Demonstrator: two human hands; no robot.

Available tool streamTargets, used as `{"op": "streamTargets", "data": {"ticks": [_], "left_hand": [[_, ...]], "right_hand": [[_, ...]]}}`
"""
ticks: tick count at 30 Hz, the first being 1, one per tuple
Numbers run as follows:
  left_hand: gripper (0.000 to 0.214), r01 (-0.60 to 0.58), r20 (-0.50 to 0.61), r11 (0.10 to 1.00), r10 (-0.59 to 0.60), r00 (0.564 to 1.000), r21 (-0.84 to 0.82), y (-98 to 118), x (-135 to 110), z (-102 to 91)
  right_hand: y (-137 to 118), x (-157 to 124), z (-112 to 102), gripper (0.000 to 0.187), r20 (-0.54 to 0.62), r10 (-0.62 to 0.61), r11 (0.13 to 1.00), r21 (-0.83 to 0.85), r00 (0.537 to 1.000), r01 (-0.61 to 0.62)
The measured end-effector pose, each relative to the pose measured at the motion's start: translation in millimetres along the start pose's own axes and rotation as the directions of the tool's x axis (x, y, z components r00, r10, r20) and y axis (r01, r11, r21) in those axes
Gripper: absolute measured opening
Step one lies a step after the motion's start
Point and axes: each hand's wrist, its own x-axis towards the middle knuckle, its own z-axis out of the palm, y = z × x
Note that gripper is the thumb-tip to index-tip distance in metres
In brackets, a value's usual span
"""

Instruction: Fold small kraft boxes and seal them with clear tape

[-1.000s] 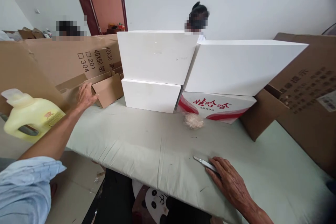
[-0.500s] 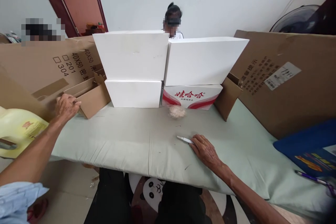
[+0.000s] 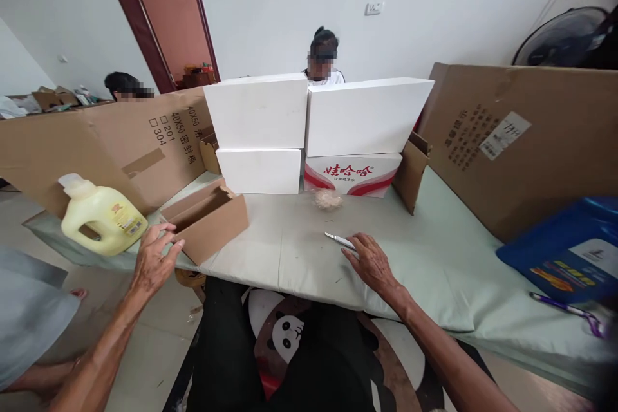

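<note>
My left hand (image 3: 155, 259) is at the near left end of an open-topped brown cardboard box (image 3: 219, 228), thumb and fingers gripping its edge. The box lies tilted across the table's left front. On the right, my right hand (image 3: 371, 262) rests low over the green cloth, closed around the handle of a slim silver scalpel (image 3: 338, 240). The blade points left and away from me. A small clear-wrapped pale bundle (image 3: 327, 199) lies beyond the blade, before a white box with red lettering (image 3: 352, 175).
White boxes (image 3: 258, 112) are stacked at the back. Large cardboard panels (image 3: 521, 135) flank the cloth-covered table (image 3: 299, 257). A yellow jug (image 3: 103, 215) stands left; a blue jug (image 3: 564, 251) and purple pen (image 3: 562, 306) lie right. A person (image 3: 324, 58) sits behind the boxes.
My left hand has drawn the brown box towards me, away from the white stack. The right hand with the scalpel has barely moved. The view has shifted left.
</note>
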Motion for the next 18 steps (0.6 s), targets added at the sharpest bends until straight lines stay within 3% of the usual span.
{"op": "streamTargets", "data": {"ticks": [6, 11, 15, 18], "left_hand": [[0.024, -0.189, 0.032, 0.964, 0.198, 0.980, -0.185, 63, -28, 2.0], [0.021, -0.306, 0.089, 0.906, 0.344, 0.935, -0.292, 91, -38, 5.3], [0.018, -0.344, 0.107, 0.878, 0.398, 0.911, -0.332, 97, -36, 4.1], [0.018, -0.392, 0.103, 0.849, 0.452, 0.886, -0.355, 101, -33, 2.7]], "right_hand": [[-63, 2, -10, 0.041, -0.009, 0.042, 0.940, 0.339, 0.999, -0.037], [-114, 11, -30, 0.066, -0.003, 0.002, 0.827, 0.561, 1.000, 0.000], [-141, 32, -58, 0.075, -0.113, -0.066, 0.839, 0.531, 0.991, 0.116], [-150, 54, -74, 0.067, -0.124, -0.272, 0.878, 0.374, 0.954, 0.299]]}}
